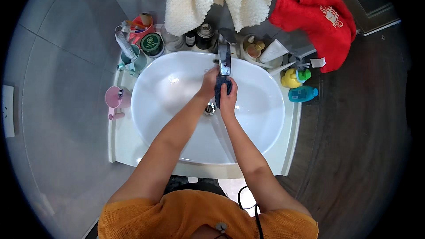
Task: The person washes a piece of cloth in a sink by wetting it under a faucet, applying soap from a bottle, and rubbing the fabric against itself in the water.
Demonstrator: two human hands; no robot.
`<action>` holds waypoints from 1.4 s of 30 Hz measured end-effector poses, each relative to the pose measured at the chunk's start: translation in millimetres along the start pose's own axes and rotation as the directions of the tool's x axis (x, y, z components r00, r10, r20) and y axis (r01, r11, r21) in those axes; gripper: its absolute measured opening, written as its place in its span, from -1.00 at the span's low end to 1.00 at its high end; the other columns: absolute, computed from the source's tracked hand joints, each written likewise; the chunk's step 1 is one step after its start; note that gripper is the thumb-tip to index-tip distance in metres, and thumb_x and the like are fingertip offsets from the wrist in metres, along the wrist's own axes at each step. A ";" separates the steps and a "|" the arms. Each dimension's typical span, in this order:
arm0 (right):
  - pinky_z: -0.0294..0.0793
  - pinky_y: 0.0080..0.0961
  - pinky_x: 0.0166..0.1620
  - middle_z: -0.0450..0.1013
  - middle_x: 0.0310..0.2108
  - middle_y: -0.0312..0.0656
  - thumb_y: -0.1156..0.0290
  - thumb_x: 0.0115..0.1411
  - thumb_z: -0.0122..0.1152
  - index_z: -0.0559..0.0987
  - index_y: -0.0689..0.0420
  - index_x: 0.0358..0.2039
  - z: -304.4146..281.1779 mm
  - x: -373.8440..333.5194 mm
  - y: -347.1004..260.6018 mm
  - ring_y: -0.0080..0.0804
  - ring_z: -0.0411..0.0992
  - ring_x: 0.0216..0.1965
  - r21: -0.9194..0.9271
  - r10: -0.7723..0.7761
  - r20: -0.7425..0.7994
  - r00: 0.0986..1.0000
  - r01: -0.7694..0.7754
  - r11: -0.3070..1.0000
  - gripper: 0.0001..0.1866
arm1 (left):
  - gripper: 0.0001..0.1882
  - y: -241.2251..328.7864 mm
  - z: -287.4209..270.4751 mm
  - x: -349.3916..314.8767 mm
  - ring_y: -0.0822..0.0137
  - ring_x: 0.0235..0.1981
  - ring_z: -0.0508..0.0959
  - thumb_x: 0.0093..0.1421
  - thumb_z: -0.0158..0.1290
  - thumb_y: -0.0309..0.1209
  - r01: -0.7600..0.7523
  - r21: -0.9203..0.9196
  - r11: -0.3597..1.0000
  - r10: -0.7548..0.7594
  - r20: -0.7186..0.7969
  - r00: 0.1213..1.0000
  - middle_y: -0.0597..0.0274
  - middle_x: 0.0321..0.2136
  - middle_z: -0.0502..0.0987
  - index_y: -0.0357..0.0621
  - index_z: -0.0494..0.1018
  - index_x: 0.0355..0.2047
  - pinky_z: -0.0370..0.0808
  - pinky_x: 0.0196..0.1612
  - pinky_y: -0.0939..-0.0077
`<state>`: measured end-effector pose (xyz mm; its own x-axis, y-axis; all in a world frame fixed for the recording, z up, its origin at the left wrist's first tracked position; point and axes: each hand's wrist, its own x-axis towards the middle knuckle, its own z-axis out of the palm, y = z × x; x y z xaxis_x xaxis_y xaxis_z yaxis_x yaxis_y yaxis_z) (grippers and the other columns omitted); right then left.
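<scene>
Under the chrome faucet (225, 59), both my hands grip a bunched dark blue cloth (218, 90). My left hand (209, 84) is closed on its left side, with some of the fingers hidden. My right hand (228, 98) wraps the right side, thumb and fingers bent round it. The cloth hangs over the white oval sink (166, 102), close to the metal drain (210, 108). Whether water is running, I cannot tell.
Cream towels (190, 4) and a red towel (314, 9) hang above the back. A pink cup (114, 99), teal cup (138, 63) and green-lidded jar (152, 44) stand left. Yellow (290, 79) and blue (302, 94) bottles stand right, near a white tube (274, 51).
</scene>
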<state>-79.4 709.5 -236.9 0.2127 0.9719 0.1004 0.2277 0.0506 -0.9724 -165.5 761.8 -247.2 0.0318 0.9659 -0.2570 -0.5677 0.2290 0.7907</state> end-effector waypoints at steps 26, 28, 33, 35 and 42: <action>0.28 -0.30 -0.02 0.35 -0.10 -0.07 0.33 -0.08 0.19 0.51 0.01 -0.23 -83.8 51.3 -48.7 -0.07 0.31 -0.09 -0.449 -0.349 0.574 0.741 0.640 0.623 -0.68 | -0.84 41.4 -63.2 -35.6 0.46 -0.42 0.44 0.08 0.06 -0.37 -0.408 0.694 0.593 0.419 0.166 0.893 0.29 -0.41 0.46 -0.20 0.44 -0.39 0.37 -0.31 0.60; 0.25 -0.30 0.02 0.30 -0.03 -0.12 0.43 -0.19 0.25 0.51 0.00 -0.24 -96.8 35.3 -65.0 -0.10 0.25 -0.02 -0.511 -0.398 0.697 0.597 0.802 0.309 -0.61 | -0.85 39.0 -79.9 -44.8 0.41 -0.34 0.45 0.06 0.08 -0.42 -0.563 0.781 0.269 0.580 0.335 0.743 0.25 -0.38 0.45 -0.19 0.43 -0.37 0.38 -0.28 0.58; 0.26 -0.31 0.01 0.28 -0.03 -0.08 0.33 -0.08 0.19 0.50 0.07 -0.23 -113.8 14.5 6.1 -0.11 0.24 -0.03 -0.517 -0.211 0.558 0.803 0.534 0.669 -0.67 | -0.88 15.4 -117.7 -58.4 0.33 -0.16 0.42 0.09 0.02 -0.43 -0.328 0.806 0.492 0.385 0.136 0.913 0.24 -0.33 0.45 -0.17 0.43 -0.35 0.37 -0.17 0.56; 0.29 -0.30 -0.04 0.30 -0.10 -0.09 0.29 -0.05 0.18 0.47 0.07 -0.20 -106.9 11.2 20.9 -0.12 0.26 -0.07 -0.622 -0.117 0.367 0.923 0.337 0.706 -0.65 | -0.85 10.4 -109.6 -58.1 0.28 -0.21 0.45 0.09 0.01 -0.42 -0.283 0.816 0.504 0.400 0.070 0.914 0.18 -0.35 0.47 -0.17 0.44 -0.32 0.37 -0.17 0.54; 0.36 -0.31 -0.14 0.32 -0.22 -0.12 0.11 -0.07 0.20 0.42 0.04 -0.15 -48.2 -17.8 20.6 -0.17 0.29 -0.15 -0.748 0.023 0.515 0.857 0.436 0.500 -0.53 | -0.64 -49.4 -119.4 -50.4 0.35 -0.15 0.41 0.13 -0.04 -0.23 0.056 0.535 0.843 0.061 -0.198 0.978 0.24 -0.17 0.44 -0.08 0.37 -0.08 0.34 -0.14 0.49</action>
<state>-32.7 682.2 -248.6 -0.3019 0.9523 -0.0444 0.9174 0.2775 -0.2852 -237.3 687.4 -339.6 -0.1659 0.9351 -0.3131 -0.0365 0.3115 0.9496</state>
